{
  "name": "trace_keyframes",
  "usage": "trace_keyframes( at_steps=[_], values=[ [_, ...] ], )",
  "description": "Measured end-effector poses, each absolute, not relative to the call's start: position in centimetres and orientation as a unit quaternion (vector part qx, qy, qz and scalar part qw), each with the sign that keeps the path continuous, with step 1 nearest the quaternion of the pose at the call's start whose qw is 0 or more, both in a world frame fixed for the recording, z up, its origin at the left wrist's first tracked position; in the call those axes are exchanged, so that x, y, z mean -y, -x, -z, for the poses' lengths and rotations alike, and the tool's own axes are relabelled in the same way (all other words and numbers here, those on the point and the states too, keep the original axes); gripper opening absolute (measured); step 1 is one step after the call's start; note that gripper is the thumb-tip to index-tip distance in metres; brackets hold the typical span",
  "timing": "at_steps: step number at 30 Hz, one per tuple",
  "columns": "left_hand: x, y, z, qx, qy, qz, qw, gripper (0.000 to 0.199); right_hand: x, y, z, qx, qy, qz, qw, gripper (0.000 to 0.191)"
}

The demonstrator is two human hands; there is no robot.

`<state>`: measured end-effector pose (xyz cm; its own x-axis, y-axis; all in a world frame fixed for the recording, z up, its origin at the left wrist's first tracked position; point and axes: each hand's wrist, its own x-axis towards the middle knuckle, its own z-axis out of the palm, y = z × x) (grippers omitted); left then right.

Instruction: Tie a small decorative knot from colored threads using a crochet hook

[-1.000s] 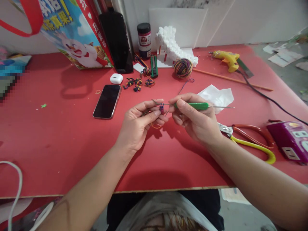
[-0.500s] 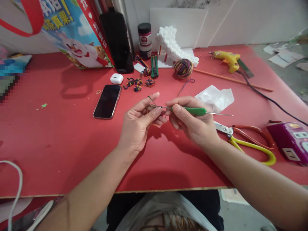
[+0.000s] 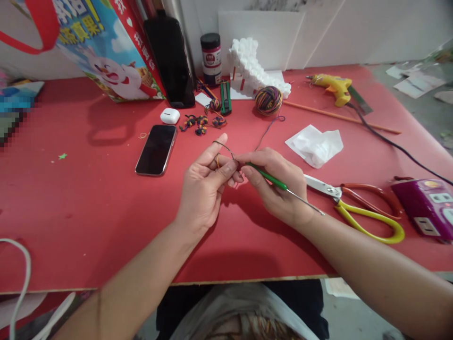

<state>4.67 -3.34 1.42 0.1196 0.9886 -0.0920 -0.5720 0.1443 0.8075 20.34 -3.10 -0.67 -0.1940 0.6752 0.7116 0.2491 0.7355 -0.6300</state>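
Note:
My left hand [image 3: 207,184] pinches a small piece of dark yarn work between thumb and fingers, with a strand of yarn [image 3: 226,147] looped over its raised index finger. In my right hand [image 3: 279,186] is a green-handled crochet hook [image 3: 271,177], its metal rear end slanting down to the right. The hook's front tip meets the yarn at my left fingertips and is hidden there. A multicoloured yarn ball [image 3: 268,100] lies behind the hands, its loose strand running toward my right hand. Several small knotted yarn pieces [image 3: 201,123] lie behind my left hand.
A phone [image 3: 156,150] and white earphone case [image 3: 170,115] lie at left. Pliers [image 3: 331,191], a purple power socket [image 3: 426,208] and crumpled tissue [image 3: 314,145] are at right. Farther back are a glue gun [image 3: 331,87], a jar [image 3: 211,59] and a green cutter [image 3: 225,97].
The hook has tilted: its rear end has swung down and toward me as my right hand turned. My left index finger has shifted slightly left.

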Motion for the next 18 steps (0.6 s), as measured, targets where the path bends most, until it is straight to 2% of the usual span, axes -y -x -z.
trace_keyframes(
  at_steps=[11,15,18],
  values=[
    [3.4,-4.7,-1.2,-0.355,-0.38,-0.583,0.624,0.045,3.0,-20.9,0.4,0.737,0.324,-0.18,0.566,0.025],
    [2.8,-4.2,-0.8,-0.39,-0.384,-0.55,0.631,0.032,2.7,-21.4,0.1,0.75,0.334,-0.162,0.548,0.026],
    [2.0,-3.3,-0.2,-0.465,-0.405,-0.545,0.569,0.016,2.4,-21.8,-0.1,0.757,0.341,-0.132,0.542,0.026]
  ],
)
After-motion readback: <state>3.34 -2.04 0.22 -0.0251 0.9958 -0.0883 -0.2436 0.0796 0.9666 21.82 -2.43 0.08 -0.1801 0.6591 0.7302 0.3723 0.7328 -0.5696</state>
